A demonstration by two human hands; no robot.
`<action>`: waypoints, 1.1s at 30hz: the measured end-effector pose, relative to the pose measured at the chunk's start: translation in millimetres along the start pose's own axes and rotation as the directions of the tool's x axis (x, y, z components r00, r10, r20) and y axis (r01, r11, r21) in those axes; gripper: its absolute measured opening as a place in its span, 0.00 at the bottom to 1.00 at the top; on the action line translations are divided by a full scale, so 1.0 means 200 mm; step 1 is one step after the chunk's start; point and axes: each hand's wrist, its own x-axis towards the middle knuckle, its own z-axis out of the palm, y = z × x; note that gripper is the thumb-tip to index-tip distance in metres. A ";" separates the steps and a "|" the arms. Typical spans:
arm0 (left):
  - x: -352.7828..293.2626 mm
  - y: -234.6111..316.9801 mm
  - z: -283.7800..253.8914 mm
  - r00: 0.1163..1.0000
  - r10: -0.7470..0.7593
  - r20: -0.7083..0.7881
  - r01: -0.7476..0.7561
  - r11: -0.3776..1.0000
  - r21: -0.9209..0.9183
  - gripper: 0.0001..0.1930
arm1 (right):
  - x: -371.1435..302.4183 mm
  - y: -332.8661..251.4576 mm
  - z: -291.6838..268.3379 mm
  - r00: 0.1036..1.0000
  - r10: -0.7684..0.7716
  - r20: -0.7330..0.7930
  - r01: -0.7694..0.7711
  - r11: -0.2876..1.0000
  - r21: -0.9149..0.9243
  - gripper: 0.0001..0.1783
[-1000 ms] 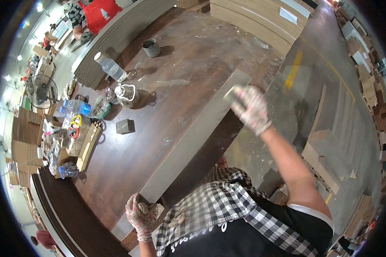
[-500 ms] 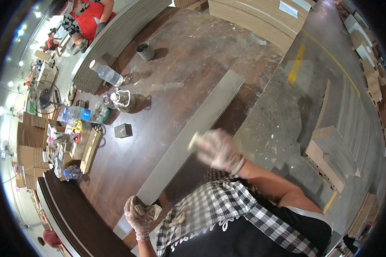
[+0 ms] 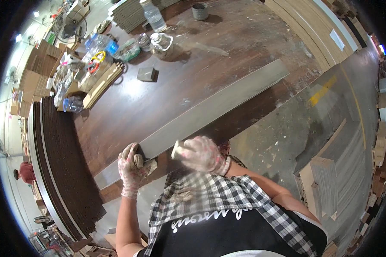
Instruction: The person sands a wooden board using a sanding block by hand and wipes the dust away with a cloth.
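Observation:
A long grey board [image 3: 218, 103] lies slantwise across the brown worktable. My left hand [image 3: 128, 169], in a spotted whitish glove, is at the board's near left end with fingers curled. It grips a crumpled greyish cloth [image 3: 150, 167] that hangs over the near edge. My right hand [image 3: 203, 156], gloved alike, is just on the near side of the board, closed around a small pale block [image 3: 176, 150]. The block looks apart from the board; its exact kind is unclear.
A small grey block [image 3: 146, 74], a handled jug [image 3: 162, 46], a clear bottle [image 3: 153, 17] and a grey cup [image 3: 200, 11] stand beyond the board. Dark panels [image 3: 62, 167] are stacked at left. Scissors [image 3: 97, 61] lie among clutter. Grey boards [image 3: 324, 184] rest on the floor at right.
My view has turned, so the board looks less steep. My right hand with the pale block has moved closer to my left hand. My left hand keeps the cloth at the board's end.

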 end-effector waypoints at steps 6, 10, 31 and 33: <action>-0.25 -0.36 -0.14 0.990 -0.080 -0.113 0.057 0.978 -0.199 0.27 | 0.21 0.14 -0.38 0.781 0.410 -0.471 -0.549 0.811 -0.204 0.20; -0.47 -0.71 -0.30 0.935 -0.116 -0.336 0.088 0.991 -0.098 0.23 | 0.11 0.19 -0.27 0.715 0.402 -0.571 -0.627 0.730 -0.271 0.24; -0.85 -1.09 -0.27 0.856 -0.474 -0.204 0.235 0.710 -0.663 0.20 | 0.21 -0.96 1.06 0.999 -0.026 0.043 0.025 0.999 0.020 0.27; -0.88 -1.10 -0.30 0.897 -0.422 -0.131 0.248 0.726 -0.641 0.22 | 0.25 -0.95 0.99 0.985 -0.147 0.090 0.135 0.983 0.128 0.26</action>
